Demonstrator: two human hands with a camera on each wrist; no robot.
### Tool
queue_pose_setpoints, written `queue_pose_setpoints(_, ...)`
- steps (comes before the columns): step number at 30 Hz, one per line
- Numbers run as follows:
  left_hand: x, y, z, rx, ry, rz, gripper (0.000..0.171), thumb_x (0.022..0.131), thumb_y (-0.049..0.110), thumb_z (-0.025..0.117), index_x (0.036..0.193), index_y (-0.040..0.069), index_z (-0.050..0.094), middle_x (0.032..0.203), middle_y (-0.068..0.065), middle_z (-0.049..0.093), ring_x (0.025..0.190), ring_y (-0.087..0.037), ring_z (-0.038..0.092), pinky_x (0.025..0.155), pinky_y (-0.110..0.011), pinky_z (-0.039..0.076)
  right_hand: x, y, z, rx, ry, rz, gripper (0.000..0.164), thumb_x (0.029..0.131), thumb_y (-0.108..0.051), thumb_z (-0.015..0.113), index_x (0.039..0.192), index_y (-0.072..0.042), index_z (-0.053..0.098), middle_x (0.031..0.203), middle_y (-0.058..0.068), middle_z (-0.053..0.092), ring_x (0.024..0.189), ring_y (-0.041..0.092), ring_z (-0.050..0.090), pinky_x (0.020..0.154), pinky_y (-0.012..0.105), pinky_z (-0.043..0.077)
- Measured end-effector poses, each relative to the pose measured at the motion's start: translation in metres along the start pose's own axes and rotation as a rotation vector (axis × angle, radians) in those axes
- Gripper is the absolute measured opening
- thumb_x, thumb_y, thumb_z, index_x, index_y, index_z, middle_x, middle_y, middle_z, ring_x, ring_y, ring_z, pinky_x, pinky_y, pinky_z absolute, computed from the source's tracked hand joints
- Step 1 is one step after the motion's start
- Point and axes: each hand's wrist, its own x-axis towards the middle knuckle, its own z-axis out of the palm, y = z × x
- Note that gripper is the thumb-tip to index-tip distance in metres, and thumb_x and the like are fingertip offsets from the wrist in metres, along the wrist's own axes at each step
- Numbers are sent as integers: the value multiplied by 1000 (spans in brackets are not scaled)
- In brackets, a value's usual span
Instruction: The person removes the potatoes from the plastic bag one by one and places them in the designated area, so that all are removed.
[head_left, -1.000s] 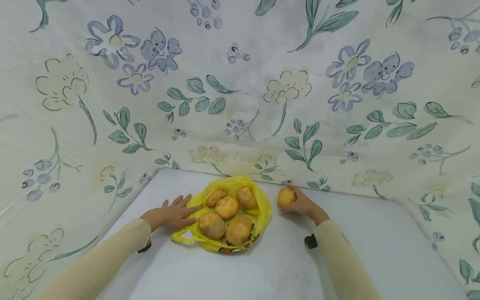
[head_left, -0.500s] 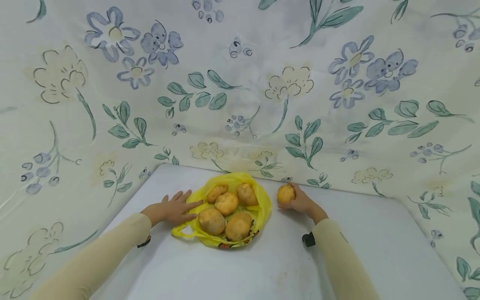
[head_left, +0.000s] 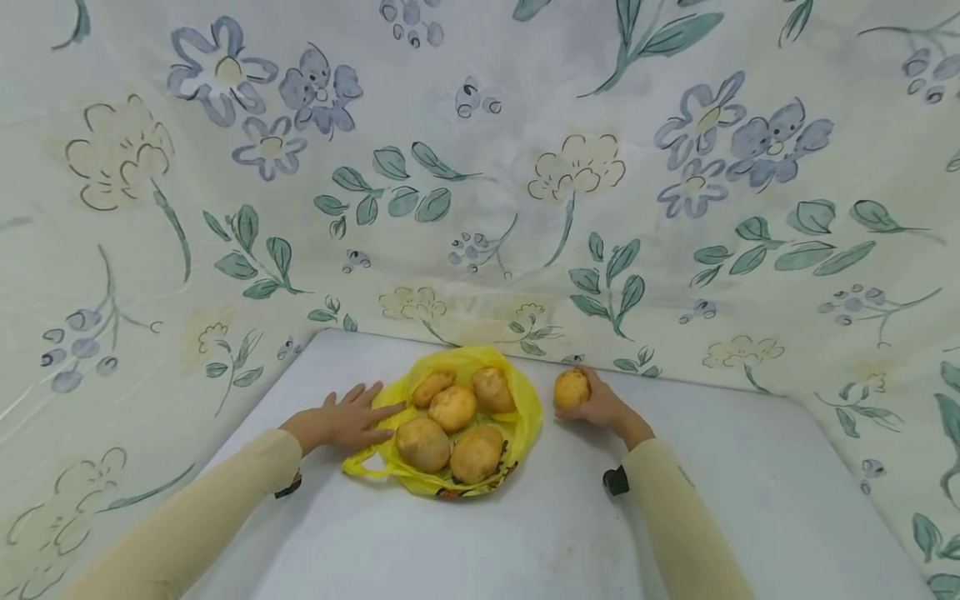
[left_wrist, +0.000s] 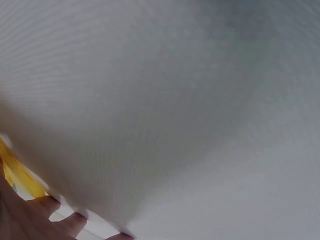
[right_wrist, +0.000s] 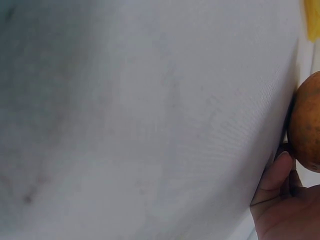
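My right hand point(head_left: 604, 410) grips a potato point(head_left: 572, 390) at the back of the table, to the right of a yellow plastic bag point(head_left: 530, 421). In the right wrist view, the thumb is at the lower side of this potato point(right_wrist: 307, 122), which is cut off by the frame edge. Several more potatoes point(head_left: 452, 408) lie inside the opened bag. My left hand point(head_left: 347, 422) lies with fingers spread at the bag's left edge, its fingertips over the yellow plastic. The left wrist view catches only part of that hand point(left_wrist: 30, 220) beside a strip of the bag point(left_wrist: 22, 177).
A white table point(head_left: 420, 550) carries everything. Behind it and at both sides hangs a flower-patterned sheet point(head_left: 480, 233) that meets the table's back edge. One bag handle point(head_left: 365, 472) loops out at the front left.
The head view has shifted slightly. Both hands, the gripped potato and the bag keep their places.
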Motion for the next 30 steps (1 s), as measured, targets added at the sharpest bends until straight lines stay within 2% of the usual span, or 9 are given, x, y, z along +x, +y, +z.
queue_pose_setpoints(9,3,-5,-5,14,-1,-22,68,97,64,43,155,28,33,164,-25,9,147,-55,9,108,-80,8,6,-4,-4,19,0,-22,108,76,-38,83,157,-20,14,150,19,39,129,36,44,113,60,32)
queue_pose_setpoints(19,1,0,-19,-5,4,-19,68,97,61,45,154,26,34,163,-27,8,146,-56,7,108,-80,5,8,-10,-10,65,-6,-16,108,76,-39,83,156,-19,13,150,18,36,129,37,42,114,60,30)
queue_pose_setpoints(26,1,1,0,10,-20,-30,68,96,65,43,154,29,33,164,-24,10,147,-54,10,109,-78,7,1,3,-4,61,-17,35,110,74,-41,84,156,-17,15,148,20,39,125,36,44,111,58,34)
queue_pose_setpoints(30,-1,0,3,0,-10,-27,68,96,65,43,154,30,34,164,-24,10,147,-54,10,109,-79,7,-1,5,0,67,-7,26,109,73,-41,84,156,-17,17,147,18,41,124,36,46,110,57,35)
